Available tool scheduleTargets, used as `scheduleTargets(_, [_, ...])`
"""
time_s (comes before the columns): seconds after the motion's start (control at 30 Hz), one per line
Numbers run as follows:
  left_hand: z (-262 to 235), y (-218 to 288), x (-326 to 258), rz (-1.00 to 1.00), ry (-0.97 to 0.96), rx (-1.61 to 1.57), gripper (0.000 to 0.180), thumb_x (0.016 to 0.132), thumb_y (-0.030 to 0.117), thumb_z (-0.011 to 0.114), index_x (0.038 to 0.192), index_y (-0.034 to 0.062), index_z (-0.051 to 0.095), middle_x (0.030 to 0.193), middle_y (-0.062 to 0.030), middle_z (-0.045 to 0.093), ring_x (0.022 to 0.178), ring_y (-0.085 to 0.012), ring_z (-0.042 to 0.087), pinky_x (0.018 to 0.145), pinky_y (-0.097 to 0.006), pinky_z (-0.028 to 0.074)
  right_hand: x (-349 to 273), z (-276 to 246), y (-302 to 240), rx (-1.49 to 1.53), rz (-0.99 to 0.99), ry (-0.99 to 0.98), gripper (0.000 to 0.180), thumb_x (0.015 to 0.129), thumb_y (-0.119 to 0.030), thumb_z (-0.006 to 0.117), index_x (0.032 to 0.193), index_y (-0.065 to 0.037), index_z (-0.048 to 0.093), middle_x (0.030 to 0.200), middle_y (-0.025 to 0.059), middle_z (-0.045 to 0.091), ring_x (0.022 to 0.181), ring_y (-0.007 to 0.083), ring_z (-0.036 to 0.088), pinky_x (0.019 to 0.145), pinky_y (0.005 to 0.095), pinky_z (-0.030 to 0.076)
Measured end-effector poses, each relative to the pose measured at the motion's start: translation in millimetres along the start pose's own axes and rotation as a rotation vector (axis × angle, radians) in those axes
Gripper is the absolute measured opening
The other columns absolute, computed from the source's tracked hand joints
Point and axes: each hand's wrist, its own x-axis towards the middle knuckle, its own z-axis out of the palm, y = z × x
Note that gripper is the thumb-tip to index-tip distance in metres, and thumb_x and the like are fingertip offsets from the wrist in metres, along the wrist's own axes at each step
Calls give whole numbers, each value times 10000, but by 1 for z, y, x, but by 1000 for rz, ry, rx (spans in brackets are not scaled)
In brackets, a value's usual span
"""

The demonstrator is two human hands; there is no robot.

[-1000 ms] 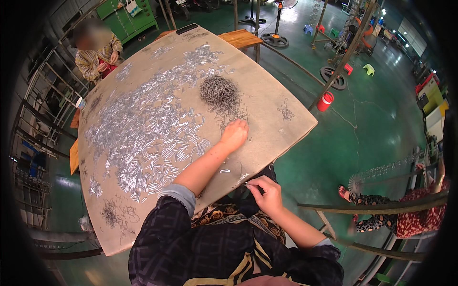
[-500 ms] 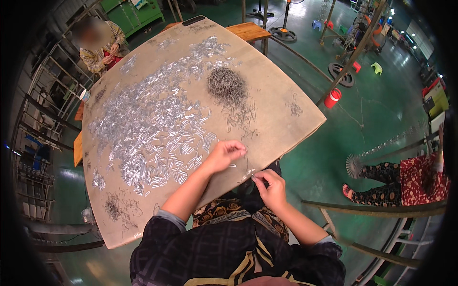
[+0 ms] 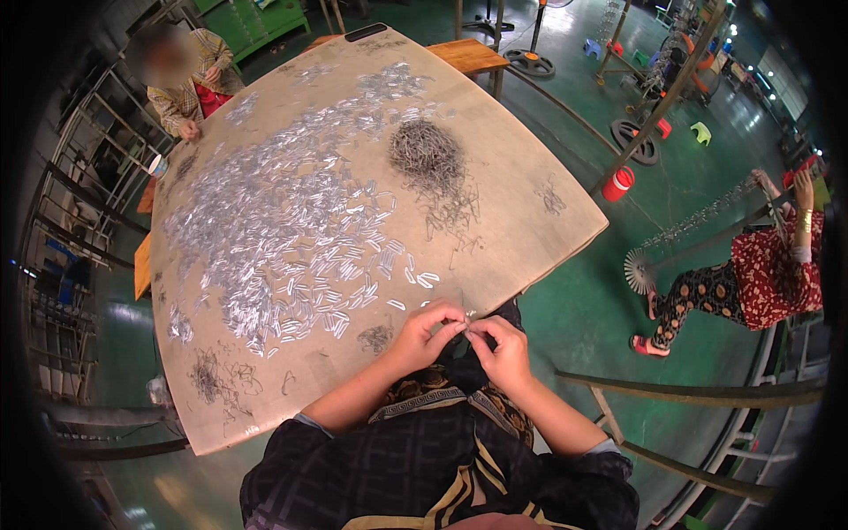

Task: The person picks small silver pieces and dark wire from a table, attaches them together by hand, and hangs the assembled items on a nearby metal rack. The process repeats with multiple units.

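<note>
My left hand (image 3: 429,339) and my right hand (image 3: 502,353) meet at the near edge of the table, thumbs and fingertips pinched together. Whatever lies between the fingertips is too small to make out. Just beyond my left hand are a few loose silver, elongated metal loops (image 3: 427,280). A wide spread of the same shiny loops (image 3: 305,256) covers the left and middle of the table. Farther off, right of that spread, sits a heap of dark thin bent wire pieces (image 3: 427,152), trailing toward me. Beside my left wrist lies a small dark clump of wires (image 3: 376,338).
The tan tabletop (image 3: 521,238) ends in a right corner above green floor. Across the table, at far left, a person (image 3: 190,79) rests a hand at its edge. At right, another person (image 3: 768,274) stands near a metal rail (image 3: 698,390). A red bucket (image 3: 618,183) stands beyond the corner.
My left hand has come back from over the table to meet my right hand at the edge. The far-left person's hand has lowered to the table; the person at right has moved, arms raised.
</note>
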Motion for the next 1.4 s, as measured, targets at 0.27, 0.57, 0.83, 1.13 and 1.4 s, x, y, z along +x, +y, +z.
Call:
scheduleTargets(0.27, [0,12,-27,156,51,168,99,858,-49,595,936,11,593,904,-126,677,853,-272,647,780,-359,506,12,-1,30,50,-40,-115,109,777,-31,693,882,0,692,786,94,657,715,218,631,673,310,499])
scheduleTargets(0.57, [2,18,-34,222,37,232,133,830,-79,570,923,17,568,871,-139,664,810,-274,641,771,-366,502,44,71,73,-480,-409,-209,130,773,-95,621,888,-55,668,925,93,587,922,286,555,806,393,444])
scheduleTargets(0.83, [2,19,-36,202,45,219,113,830,-80,577,901,8,577,861,-136,661,811,-267,644,768,-354,501,49,76,67,-459,-352,-193,68,746,-47,629,814,-41,633,856,116,597,870,309,589,744,399,469])
scheduleTargets(1.13, [5,18,-35,120,84,233,80,860,-56,595,921,-7,582,875,-129,673,820,-240,658,768,-338,508,45,13,22,192,242,-207,155,815,-100,743,902,25,715,720,78,687,649,84,600,609,254,489])
scheduleTargets(1.4, [12,15,-30,40,169,206,83,862,-27,627,929,2,586,835,-125,633,735,-235,643,636,-302,504,23,-9,-8,389,364,-171,145,842,-63,723,922,58,715,763,84,717,678,94,667,622,225,526])
